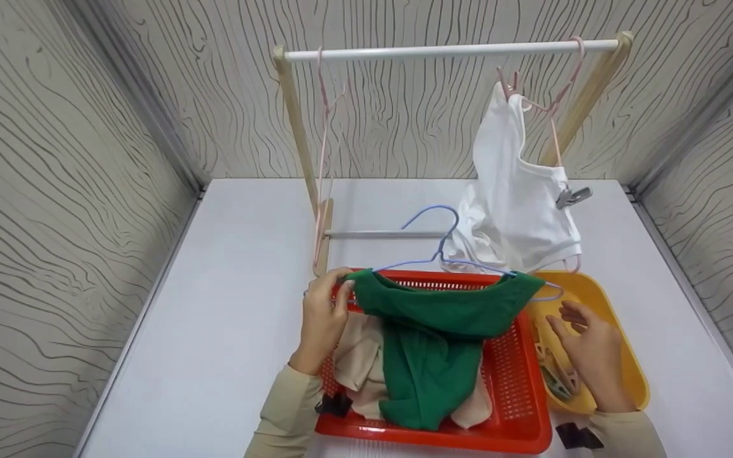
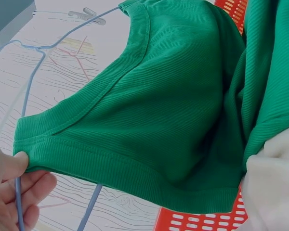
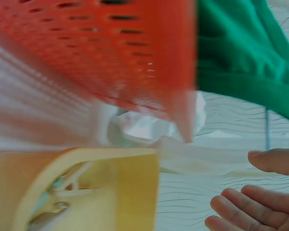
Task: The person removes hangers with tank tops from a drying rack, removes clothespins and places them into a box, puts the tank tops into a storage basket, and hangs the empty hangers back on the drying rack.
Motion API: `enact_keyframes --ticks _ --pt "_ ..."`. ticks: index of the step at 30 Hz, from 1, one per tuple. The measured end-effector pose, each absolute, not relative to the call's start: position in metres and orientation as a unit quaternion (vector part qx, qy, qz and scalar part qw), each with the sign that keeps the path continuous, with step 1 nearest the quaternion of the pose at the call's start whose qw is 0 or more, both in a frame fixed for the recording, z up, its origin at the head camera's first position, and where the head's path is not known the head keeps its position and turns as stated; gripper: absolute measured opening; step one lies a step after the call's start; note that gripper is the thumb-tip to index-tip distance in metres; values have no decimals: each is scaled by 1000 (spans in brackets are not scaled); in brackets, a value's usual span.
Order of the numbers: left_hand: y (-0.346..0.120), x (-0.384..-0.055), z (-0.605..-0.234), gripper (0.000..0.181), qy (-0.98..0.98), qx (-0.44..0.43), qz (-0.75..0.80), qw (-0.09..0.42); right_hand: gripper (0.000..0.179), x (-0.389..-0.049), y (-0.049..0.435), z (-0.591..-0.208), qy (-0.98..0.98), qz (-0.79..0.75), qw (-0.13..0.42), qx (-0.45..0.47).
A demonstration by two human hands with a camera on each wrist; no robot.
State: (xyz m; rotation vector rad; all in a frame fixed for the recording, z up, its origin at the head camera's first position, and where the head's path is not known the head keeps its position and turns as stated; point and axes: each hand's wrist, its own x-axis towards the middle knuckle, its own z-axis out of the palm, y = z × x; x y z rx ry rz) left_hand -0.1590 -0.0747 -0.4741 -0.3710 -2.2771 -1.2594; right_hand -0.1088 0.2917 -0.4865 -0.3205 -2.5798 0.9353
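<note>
A green ribbed tank top (image 1: 433, 312) hangs by its straps on a blue hanger (image 1: 446, 254), its lower part drooping into the red basket (image 1: 535, 407). My left hand (image 1: 325, 315) pinches the left strap together with the hanger; in the left wrist view the thumb (image 2: 15, 164) presses the green cloth against the blue bar. My right hand (image 1: 589, 350) is apart from the garment, over the yellow tray (image 1: 630, 375), fingers loosely bent and holding nothing. Several clothespins (image 1: 557, 375) lie in that tray.
Beige cloth (image 1: 360, 350) lies in the basket under the green top. Behind stands a rack with a white rail (image 1: 449, 51), a bare pink hanger (image 1: 322, 159) at left and a white garment (image 1: 513, 184) at right, held by a grey clip (image 1: 573, 197).
</note>
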Motion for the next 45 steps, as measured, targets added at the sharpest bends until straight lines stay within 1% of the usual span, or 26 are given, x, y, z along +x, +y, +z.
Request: enact_keyframes --ticks 8,12,18,21,25,29,34,39,45 --pt "-75 -159 -473 13 -836 -143 -462 260 37 -108 285 -474 -887 350 294 -67" --pt "-74 -158 -474 14 -836 -144 -457 266 37 -111 283 -471 -881 345 323 -28" --pt "-72 -157 -475 14 -837 -149 -455 266 36 -115 279 -467 -878 334 343 5" --pt "-72 -157 -476 13 -835 -155 -456 267 39 -118 276 -465 -873 334 353 41" --pt "-72 -157 -477 13 -833 -161 -457 267 42 -122 273 -464 -870 332 352 95" --pt "-72 -157 -476 12 -831 -164 -458 269 41 -125 269 -465 -867 328 354 127" --pt "-72 -157 -477 12 -830 -164 -457 276 36 -129 267 -466 -857 330 368 144" --pt "-73 -157 -477 13 -829 -165 -458 276 28 -129 268 -466 -850 353 361 147" --pt "-74 -158 -475 15 -829 -173 -447 290 27 -128 266 -466 -842 374 355 155"
